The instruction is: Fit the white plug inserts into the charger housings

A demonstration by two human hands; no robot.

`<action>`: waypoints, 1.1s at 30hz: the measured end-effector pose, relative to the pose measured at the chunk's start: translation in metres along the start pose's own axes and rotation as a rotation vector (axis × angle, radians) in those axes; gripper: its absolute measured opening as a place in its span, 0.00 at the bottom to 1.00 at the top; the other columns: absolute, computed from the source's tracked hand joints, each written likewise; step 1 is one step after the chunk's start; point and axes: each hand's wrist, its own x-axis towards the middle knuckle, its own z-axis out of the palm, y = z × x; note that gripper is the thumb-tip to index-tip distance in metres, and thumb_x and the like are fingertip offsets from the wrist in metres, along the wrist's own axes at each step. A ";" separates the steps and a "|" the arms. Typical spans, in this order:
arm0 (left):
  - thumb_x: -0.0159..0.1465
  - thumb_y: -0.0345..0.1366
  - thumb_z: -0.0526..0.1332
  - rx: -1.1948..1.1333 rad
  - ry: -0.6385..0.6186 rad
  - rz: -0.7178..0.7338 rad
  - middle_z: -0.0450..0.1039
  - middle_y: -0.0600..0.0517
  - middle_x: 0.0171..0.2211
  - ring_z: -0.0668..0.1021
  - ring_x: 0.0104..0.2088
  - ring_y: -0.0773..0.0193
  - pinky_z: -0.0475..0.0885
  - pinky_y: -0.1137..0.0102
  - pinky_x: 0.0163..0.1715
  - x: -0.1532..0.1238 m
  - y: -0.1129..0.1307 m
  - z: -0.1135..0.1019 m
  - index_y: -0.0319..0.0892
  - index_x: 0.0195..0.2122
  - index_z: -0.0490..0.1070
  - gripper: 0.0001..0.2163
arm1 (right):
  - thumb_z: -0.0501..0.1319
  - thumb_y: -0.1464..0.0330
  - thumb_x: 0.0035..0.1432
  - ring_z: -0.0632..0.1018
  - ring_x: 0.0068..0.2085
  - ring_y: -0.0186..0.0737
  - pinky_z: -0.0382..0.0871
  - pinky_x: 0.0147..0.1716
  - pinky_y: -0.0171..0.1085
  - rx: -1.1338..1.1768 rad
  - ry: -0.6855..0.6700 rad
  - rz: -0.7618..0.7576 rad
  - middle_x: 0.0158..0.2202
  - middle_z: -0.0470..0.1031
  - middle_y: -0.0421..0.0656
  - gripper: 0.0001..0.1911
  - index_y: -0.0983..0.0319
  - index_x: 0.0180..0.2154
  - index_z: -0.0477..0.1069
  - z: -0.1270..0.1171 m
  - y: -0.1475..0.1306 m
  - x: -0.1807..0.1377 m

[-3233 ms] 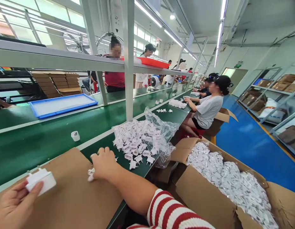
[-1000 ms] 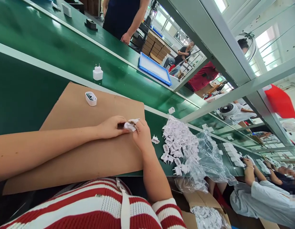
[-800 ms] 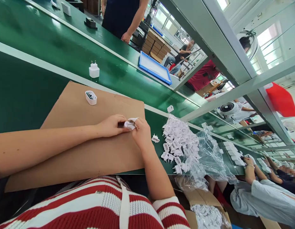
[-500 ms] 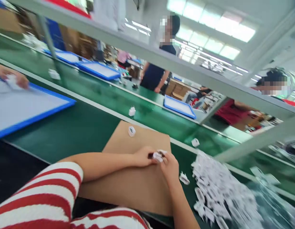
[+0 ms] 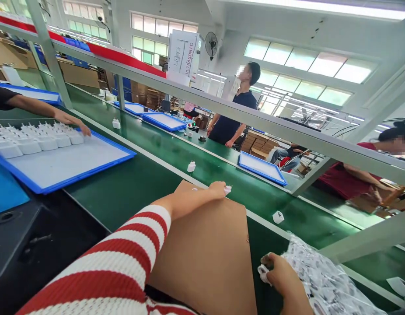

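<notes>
My left hand [image 5: 218, 189] reaches across the brown cardboard sheet [image 5: 205, 253] to its far edge, fingers pinched on a small white charger plug [image 5: 227, 190]. My right hand [image 5: 281, 274] rests low at the right, next to the clear bag of white plug parts [image 5: 323, 282], with its fingers curled on a small white plug part [image 5: 263, 274]. My red and white striped sleeve [image 5: 120, 262] fills the bottom left. Two white chargers [image 5: 191, 166] [image 5: 277, 217] stand on the green conveyor belt [image 5: 156, 170] beyond the cardboard.
A blue tray [image 5: 58, 162] with rows of white chargers lies at the left, another person's hand [image 5: 73, 121] on it. More blue trays [image 5: 261, 167] sit across the belt. A grey shelf rail [image 5: 242, 116] crosses overhead. A person in a dark shirt [image 5: 235, 113] stands opposite.
My hands have separated: the left has carried the assembled plug out to the cardboard's far edge, the right has dropped back to the bag of parts. The view has swung left.
</notes>
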 end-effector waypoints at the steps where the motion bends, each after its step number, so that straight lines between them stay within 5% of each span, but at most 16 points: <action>1: 0.70 0.43 0.62 0.030 0.009 -0.036 0.73 0.44 0.53 0.77 0.50 0.55 0.76 0.56 0.50 0.007 0.000 -0.005 0.41 0.54 0.71 0.16 | 0.62 0.71 0.34 0.82 0.30 0.49 0.73 0.31 0.42 0.044 -0.010 0.004 0.26 0.80 0.42 0.09 0.54 0.24 0.75 0.003 -0.003 0.004; 7: 0.69 0.43 0.63 0.173 0.058 -0.119 0.69 0.42 0.59 0.74 0.56 0.51 0.73 0.50 0.56 0.016 0.005 -0.014 0.41 0.58 0.69 0.19 | 0.66 0.57 0.41 0.84 0.39 0.52 0.78 0.37 0.44 0.249 0.041 -0.013 0.36 0.83 0.46 0.16 0.56 0.34 0.76 0.008 -0.039 0.016; 11: 0.65 0.44 0.66 0.237 0.087 0.012 0.57 0.37 0.68 0.60 0.68 0.43 0.55 0.46 0.68 -0.004 0.004 -0.024 0.39 0.67 0.60 0.31 | 0.65 0.55 0.47 0.84 0.41 0.50 0.78 0.36 0.42 0.405 -0.044 -0.026 0.40 0.82 0.46 0.21 0.57 0.43 0.73 0.012 -0.063 0.006; 15: 0.59 0.54 0.67 0.241 0.029 0.158 0.58 0.41 0.70 0.55 0.71 0.46 0.46 0.54 0.71 -0.048 -0.028 -0.051 0.44 0.69 0.58 0.40 | 0.64 0.55 0.52 0.80 0.29 0.43 0.77 0.33 0.42 0.331 -0.051 -0.042 0.35 0.78 0.42 0.23 0.57 0.48 0.75 0.019 -0.081 -0.002; 20: 0.42 0.56 0.74 0.129 -0.088 0.097 0.49 0.39 0.73 0.51 0.72 0.36 0.51 0.48 0.69 -0.093 -0.088 -0.071 0.46 0.69 0.58 0.54 | 0.68 0.59 0.45 0.83 0.36 0.47 0.80 0.38 0.42 0.429 -0.002 -0.086 0.39 0.75 0.46 0.20 0.57 0.41 0.80 0.033 -0.092 -0.001; 25: 0.53 0.46 0.68 -0.122 -0.077 0.048 0.77 0.45 0.52 0.79 0.50 0.53 0.73 0.63 0.51 -0.096 -0.106 -0.046 0.43 0.56 0.68 0.29 | 0.65 0.61 0.50 0.83 0.38 0.47 0.79 0.38 0.41 0.465 -0.081 -0.148 0.41 0.78 0.47 0.20 0.59 0.46 0.80 0.040 -0.093 -0.001; 29: 0.58 0.49 0.63 -0.188 -0.038 0.079 0.77 0.48 0.43 0.79 0.42 0.55 0.73 0.64 0.42 -0.094 -0.083 -0.015 0.43 0.46 0.68 0.19 | 0.65 0.61 0.53 0.81 0.35 0.43 0.76 0.38 0.41 0.391 0.002 -0.118 0.35 0.79 0.44 0.24 0.61 0.52 0.76 0.035 -0.098 -0.003; 33: 0.60 0.53 0.62 -0.252 -0.080 0.156 0.76 0.50 0.39 0.78 0.37 0.57 0.71 0.65 0.37 -0.097 -0.053 0.015 0.45 0.43 0.67 0.19 | 0.63 0.69 0.53 0.77 0.37 0.42 0.72 0.41 0.41 0.162 0.004 -0.223 0.37 0.79 0.44 0.11 0.60 0.39 0.80 0.034 -0.097 0.004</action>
